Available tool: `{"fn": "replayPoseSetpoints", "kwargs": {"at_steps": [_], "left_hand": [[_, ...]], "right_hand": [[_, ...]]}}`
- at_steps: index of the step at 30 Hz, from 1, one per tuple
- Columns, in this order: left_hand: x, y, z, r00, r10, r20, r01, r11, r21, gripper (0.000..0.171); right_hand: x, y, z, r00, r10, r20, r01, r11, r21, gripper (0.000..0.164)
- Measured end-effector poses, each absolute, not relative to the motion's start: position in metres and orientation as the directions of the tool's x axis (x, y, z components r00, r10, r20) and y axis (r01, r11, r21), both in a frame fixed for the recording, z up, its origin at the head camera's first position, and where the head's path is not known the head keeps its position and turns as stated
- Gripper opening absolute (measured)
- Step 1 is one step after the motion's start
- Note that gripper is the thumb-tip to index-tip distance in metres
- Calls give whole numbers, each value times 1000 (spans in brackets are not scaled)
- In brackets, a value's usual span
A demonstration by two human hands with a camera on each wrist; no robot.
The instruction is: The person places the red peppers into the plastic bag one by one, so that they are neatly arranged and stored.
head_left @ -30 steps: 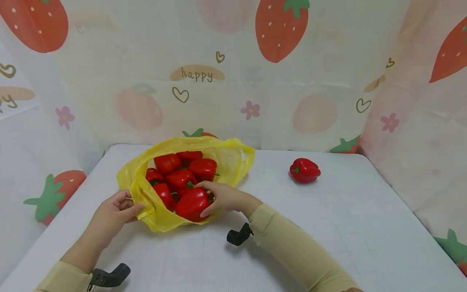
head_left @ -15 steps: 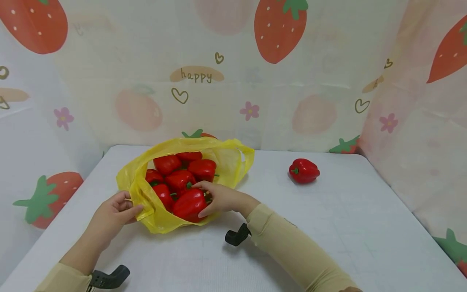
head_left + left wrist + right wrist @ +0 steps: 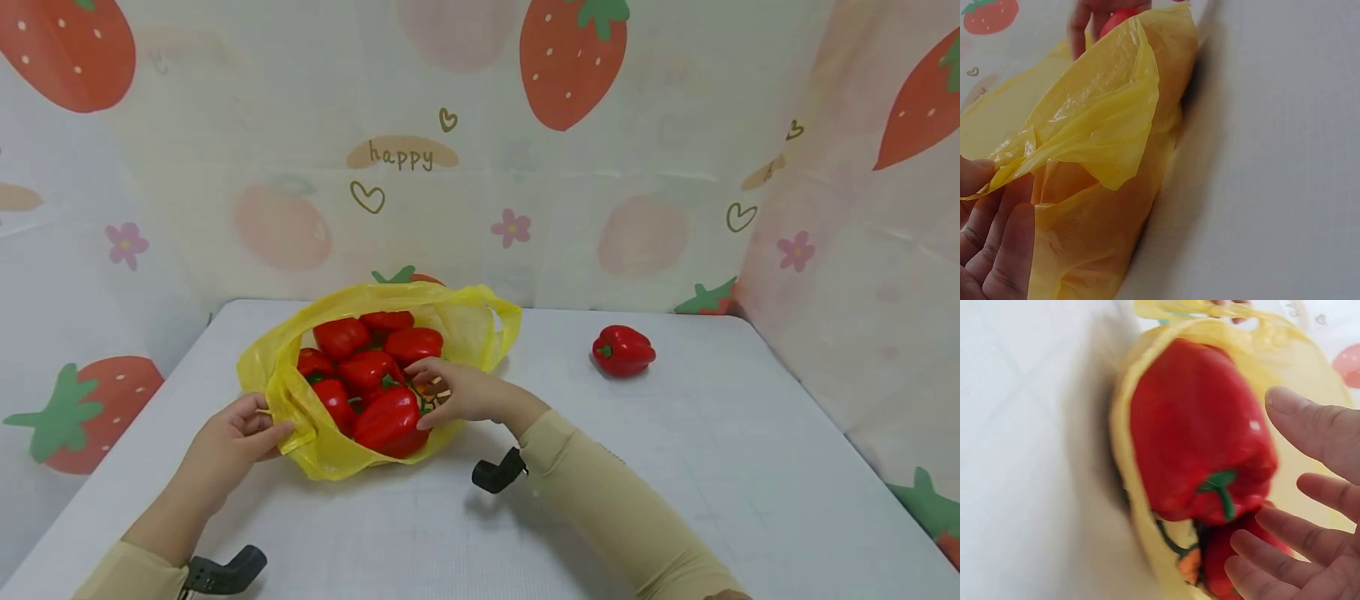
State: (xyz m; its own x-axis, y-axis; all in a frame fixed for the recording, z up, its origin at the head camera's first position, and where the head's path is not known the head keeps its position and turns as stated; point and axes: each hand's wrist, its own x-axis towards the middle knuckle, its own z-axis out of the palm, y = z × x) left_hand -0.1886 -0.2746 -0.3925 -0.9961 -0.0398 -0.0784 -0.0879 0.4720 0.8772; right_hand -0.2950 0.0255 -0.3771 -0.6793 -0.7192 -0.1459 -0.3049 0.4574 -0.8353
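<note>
A yellow plastic bag lies on the table with its mouth facing me, several red bell peppers inside. My left hand pinches the bag's near left rim between thumb and fingers; the left wrist view shows the thumb on the yellow film. At the bag's front right edge, my right hand has its fingers spread and holds nothing. Just beside it lies the nearest bell pepper, resting in the bag's mouth. In the right wrist view this bell pepper shows its green stem, apart from the thumb and fingers.
Another red bell pepper lies on the white table to the right of the bag. Something orange and dark shows among the peppers in the bag. A strawberry-print cloth stands around the table's back and sides.
My right hand has let go of the nearest bell pepper, its fingers spreading and drawing back up and right. That pepper has settled slightly left in the bag. My left hand keeps its pinch.
</note>
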Motion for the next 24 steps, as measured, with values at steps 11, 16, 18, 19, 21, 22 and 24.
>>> {"fn": "replayPoseSetpoints", "kwargs": {"at_steps": [11, 16, 18, 19, 21, 22, 24], "left_hand": [[-188, -273, -390, -996, -45, -80, -92, 477, 874, 51], [-188, -272, -390, -996, -44, -75, -87, 473, 877, 49], [-188, -272, -390, -997, -43, -69, -81, 471, 879, 49], [-188, -273, -390, -997, -41, -66, -78, 469, 880, 48], [-188, -272, -390, -998, -36, -59, -69, 467, 882, 48], [-188, -272, -390, -998, -33, -55, -64, 467, 882, 48], [-189, -272, -389, -998, -29, -50, -58, 469, 881, 49]], "right_hand": [[-307, 62, -358, -739, -669, -72, -314, 438, -842, 65], [-313, 83, -351, -789, -613, -42, -301, 445, -844, 61], [-314, 92, -347, -801, -598, -30, -294, 437, -850, 61], [-315, 96, -346, -806, -592, -23, -294, 433, -852, 61], [-316, 105, -343, -815, -580, -8, -296, 427, -855, 62], [-316, 110, -341, -821, -571, -3, -295, 429, -854, 63], [-318, 120, -338, -834, -552, 2, -290, 434, -853, 65]]}}
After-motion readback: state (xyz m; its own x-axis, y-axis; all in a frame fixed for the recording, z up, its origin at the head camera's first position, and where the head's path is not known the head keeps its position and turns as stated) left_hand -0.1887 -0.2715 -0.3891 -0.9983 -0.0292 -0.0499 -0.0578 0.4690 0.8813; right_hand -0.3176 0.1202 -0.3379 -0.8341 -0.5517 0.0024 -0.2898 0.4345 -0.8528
